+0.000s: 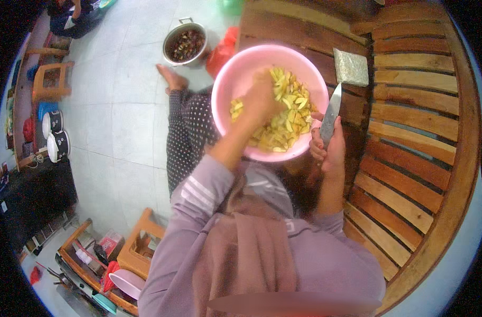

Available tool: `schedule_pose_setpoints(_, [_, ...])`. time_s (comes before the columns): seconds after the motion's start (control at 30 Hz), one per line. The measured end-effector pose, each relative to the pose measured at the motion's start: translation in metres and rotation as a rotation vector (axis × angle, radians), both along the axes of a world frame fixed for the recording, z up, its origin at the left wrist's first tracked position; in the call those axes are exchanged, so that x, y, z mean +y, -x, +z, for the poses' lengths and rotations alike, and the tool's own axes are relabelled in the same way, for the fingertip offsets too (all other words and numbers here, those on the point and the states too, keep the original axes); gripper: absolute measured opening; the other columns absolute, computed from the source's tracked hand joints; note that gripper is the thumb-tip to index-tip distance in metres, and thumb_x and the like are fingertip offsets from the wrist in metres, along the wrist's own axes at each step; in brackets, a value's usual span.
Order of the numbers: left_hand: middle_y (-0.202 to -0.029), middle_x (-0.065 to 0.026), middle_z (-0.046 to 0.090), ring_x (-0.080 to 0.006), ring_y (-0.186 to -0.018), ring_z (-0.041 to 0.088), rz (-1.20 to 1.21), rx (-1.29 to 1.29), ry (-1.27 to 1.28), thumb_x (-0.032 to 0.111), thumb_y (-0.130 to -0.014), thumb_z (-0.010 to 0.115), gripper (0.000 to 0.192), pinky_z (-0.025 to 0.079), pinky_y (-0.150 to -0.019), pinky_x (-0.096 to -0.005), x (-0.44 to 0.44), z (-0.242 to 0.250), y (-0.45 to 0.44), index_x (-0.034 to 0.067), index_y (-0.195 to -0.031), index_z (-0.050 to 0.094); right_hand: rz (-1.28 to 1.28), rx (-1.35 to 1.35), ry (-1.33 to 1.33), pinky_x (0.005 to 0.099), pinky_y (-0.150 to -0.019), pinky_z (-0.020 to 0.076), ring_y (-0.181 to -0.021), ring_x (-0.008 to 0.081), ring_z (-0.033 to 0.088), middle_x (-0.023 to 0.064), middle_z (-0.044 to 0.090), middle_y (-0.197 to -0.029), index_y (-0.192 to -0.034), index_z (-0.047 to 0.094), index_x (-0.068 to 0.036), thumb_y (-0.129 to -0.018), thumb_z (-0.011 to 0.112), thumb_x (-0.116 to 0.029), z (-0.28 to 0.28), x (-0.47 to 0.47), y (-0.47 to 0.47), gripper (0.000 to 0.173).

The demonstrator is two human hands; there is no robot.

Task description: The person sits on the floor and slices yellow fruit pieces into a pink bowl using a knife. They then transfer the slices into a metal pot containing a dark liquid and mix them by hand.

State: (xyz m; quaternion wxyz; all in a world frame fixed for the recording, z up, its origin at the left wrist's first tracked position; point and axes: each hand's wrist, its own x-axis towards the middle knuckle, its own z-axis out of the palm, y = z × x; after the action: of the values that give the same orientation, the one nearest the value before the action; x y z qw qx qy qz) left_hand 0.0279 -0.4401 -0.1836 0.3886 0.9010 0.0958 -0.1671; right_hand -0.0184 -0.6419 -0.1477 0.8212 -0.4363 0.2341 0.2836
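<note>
A large pink plastic basin (pixel 256 55) sits at the edge of the wooden bench, partly over my lap. Cut yellowish pieces (pixel 290 107), perhaps of fruit or a root vegetable, cover much of its bottom. My left hand (pixel 262 97) reaches down among these pieces; motion blur hides its fingers and whether they grip any. Just outside the basin's right rim, my right hand (pixel 331 146) holds a broad-bladed knife (pixel 332 109), blade pointing up and away from me. The knife's handle is hidden in that hand.
A clear packet of pale contents (pixel 351 67) lies on the slatted wooden bench (pixel 415 95). On the tiled floor stand a metal pot (pixel 191 62) with dark contents and a red plastic bag (pixel 223 51). Another person (pixel 72 20) sits far left. An orange stool (pixel 139 245) is behind my left elbow.
</note>
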Motion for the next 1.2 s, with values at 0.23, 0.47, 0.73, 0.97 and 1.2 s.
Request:
schedule_pose_setpoints(0.23, [-0.103,-0.0244,0.064,-0.0388,-0.096,0.062,-0.014,-0.122,0.209,0.023,-0.073,0.076,0.061,0.049,-0.083,-0.0462,-0.062,0.01,0.031,0.001,-0.124,0.05,0.051,-0.021,0.101,0.0214,-0.028,0.0221,-0.031,0.007,0.027,-0.0043,0.036,-0.049,-0.115,0.054,-0.008,-0.099,0.027,-0.056,-0.001,-0.001,0.0,0.057])
schedule_pose_setpoints(0.47, [-0.111,-0.0241,0.061,-0.0371,-0.103,0.06,-0.22,-0.217,0.208,0.02,-0.075,0.072,0.06,0.047,-0.09,-0.043,-0.002,0.036,0.059,0.005,-0.129,0.05,0.041,-0.045,0.011,0.0203,-0.028,0.0211,-0.031,0.006,0.023,-0.0022,0.033,-0.05,-0.118,0.052,-0.005,-0.1,0.025,-0.053,-0.006,-0.004,0.001,0.058])
schedule_pose_setpoints(0.73, [-0.135,-0.0275,0.042,-0.0438,-0.113,0.05,-0.306,-0.292,-0.552,0.011,-0.077,0.061,0.058,0.043,-0.096,-0.0493,0.029,-0.005,0.064,0.017,-0.133,0.049,0.053,-0.058,-0.067,0.0206,-0.029,0.02,-0.032,0.0055,0.023,-0.002,0.032,-0.05,-0.119,0.052,-0.006,-0.1,0.024,-0.052,-0.005,-0.006,0.001,0.058])
schedule_pose_setpoints(0.97, [-0.118,-0.0246,0.058,-0.0362,-0.099,0.061,-0.273,-0.045,-0.402,0.007,-0.073,0.068,0.054,0.05,-0.086,-0.0467,0.029,-0.018,0.016,0.009,-0.125,0.055,0.039,-0.084,0.016,0.0211,-0.029,0.02,-0.032,0.006,0.023,-0.0028,0.034,-0.05,-0.117,0.054,-0.007,-0.1,0.024,-0.053,-0.005,-0.002,0.003,0.057])
schedule_pose_setpoints(1.2, [-0.105,-0.0099,0.066,-0.0188,-0.087,0.066,0.124,0.044,0.545,0.028,-0.08,0.075,0.052,0.057,-0.056,-0.0322,0.046,-0.008,-0.006,0.005,-0.123,0.058,0.05,-0.083,0.023,0.0198,-0.028,0.0194,-0.032,0.0055,0.023,-0.0015,0.033,-0.05,-0.118,0.052,-0.006,-0.1,0.025,-0.053,-0.005,-0.004,0.003,0.057])
